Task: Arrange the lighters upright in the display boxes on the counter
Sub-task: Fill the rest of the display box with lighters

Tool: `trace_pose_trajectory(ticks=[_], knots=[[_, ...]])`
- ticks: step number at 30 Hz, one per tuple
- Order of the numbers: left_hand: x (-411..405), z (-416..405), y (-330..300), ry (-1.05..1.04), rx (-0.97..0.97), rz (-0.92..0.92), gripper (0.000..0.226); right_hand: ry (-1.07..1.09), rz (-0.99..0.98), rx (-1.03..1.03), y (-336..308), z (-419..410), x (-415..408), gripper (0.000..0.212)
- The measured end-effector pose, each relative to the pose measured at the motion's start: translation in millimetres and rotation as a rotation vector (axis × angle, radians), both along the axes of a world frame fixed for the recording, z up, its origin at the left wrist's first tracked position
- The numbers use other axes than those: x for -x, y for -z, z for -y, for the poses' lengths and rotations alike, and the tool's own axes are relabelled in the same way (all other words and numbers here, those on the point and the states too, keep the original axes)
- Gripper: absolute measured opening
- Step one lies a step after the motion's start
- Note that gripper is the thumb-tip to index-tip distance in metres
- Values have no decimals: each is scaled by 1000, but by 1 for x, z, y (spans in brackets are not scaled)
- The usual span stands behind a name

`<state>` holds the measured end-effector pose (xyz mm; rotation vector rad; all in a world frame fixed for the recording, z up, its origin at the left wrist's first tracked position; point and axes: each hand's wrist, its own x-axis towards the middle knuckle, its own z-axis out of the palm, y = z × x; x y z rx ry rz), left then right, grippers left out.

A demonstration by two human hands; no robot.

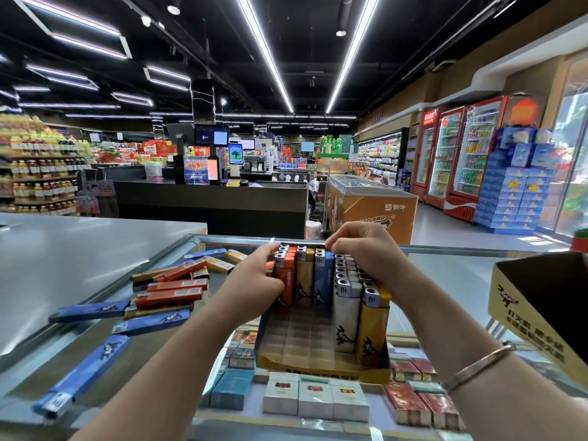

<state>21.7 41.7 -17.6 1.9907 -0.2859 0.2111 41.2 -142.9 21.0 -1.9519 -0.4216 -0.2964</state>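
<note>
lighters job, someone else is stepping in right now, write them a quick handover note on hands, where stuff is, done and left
Left hand: grips the orange lighters at the left end of the standing rows.
Right hand: fingers curled over the lighter tops at the back right of the display box.
Done: orange, gold, blue, white and yellow lighters stand upright in the box's back and right part; its front-left slots are bare.
Left: loose lighters lie flat on the glass counter to the left. A second box sits at right; I cannot tell what is inside it.
</note>
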Motion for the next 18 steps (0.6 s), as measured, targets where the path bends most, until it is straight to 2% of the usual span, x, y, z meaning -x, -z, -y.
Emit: trace_pose_trajectory(ticks=[6,8,13,15,18], knots=[[9,-2,-6,-156,23,244,52,41,39,-42,4,-11,2,13],[16,-6,-5,-211,-37,307,44,67,50,-53,6,-15,3,13],[40,-27,2,-399,-488,476,40,82,79,-68,8,-23,8,12],[50,-39,5,-491,-695,409,45,84,82,-65,7,-25,9,12],[64,-54,15,-600,-948,172,51,77,76,-69,7,-26,12,15]])
